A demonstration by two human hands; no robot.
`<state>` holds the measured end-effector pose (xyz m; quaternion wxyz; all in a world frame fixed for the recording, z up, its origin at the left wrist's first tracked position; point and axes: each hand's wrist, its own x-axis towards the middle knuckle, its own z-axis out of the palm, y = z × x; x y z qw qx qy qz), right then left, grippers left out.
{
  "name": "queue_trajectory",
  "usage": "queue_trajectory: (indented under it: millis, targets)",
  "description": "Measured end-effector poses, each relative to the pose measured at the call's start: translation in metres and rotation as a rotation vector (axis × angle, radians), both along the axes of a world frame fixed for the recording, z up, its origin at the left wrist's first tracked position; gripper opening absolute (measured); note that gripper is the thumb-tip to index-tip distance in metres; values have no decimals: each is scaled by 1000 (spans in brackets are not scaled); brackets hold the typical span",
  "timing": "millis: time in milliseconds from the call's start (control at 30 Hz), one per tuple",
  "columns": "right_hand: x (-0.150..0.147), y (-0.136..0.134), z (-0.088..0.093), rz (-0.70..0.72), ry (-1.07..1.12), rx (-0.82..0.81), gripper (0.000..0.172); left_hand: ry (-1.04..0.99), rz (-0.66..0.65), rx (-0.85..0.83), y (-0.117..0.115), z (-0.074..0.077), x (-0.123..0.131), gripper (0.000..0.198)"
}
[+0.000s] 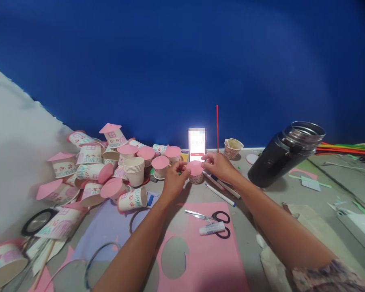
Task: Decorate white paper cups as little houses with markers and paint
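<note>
A small paper cup (pixel 196 179) with drawn patterns stands upright on the table in front of me. On top of it sits a pink paper roof (pixel 195 166). At the roof's left edge, my left hand (pixel 174 177) has thumb and fingers closed in a pinch. My right hand (pixel 218 166) closes its thumb and fingertips at the right edge. Just behind the cup a lit phone (pixel 197 142) leans upright. Capless-looking markers (pixel 220 194) lie by my right wrist. Nearer me, scissors (pixel 217 219) and a glue tube (pixel 212 228) rest on pink paper (pixel 213 263) with round cut-outs.
Many decorated cups with pink roofs (pixel 111 136) pile up on the left, beside a stack of plain cups (pixel 134 171). A large dark flask (pixel 282 156) leans at the right. Black tape (pixel 39 222) lies at the left, and a small basket-like cup (pixel 232 149) stands by the blue wall.
</note>
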<state>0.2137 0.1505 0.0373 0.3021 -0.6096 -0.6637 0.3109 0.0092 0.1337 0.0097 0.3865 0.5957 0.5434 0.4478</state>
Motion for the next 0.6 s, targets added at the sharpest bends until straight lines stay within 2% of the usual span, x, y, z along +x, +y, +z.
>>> queue_trajectory:
  millis: [167, 267, 333, 400, 500, 600]
  targets:
    - [-2, -5, 7, 10, 240, -21, 35, -21, 21, 14, 1, 3, -2, 35]
    - [7, -5, 24, 3, 419, -17, 41, -15, 12, 36, 2, 3, -7, 39]
    - [16, -4, 38, -28, 649, -20, 45, 10, -35, 37, 2, 0, -8, 50]
    - [26, -5, 48, -47, 755, -47, 50, 38, -97, 30, 1, -4, -5, 61]
    - [40, -18, 50, -52, 712, -131, 52, 68, -138, 58, -1, -9, 3, 63]
    - [53, -45, 34, -35, 641, -242, 49, 84, -115, 109, -2, -13, 11, 56]
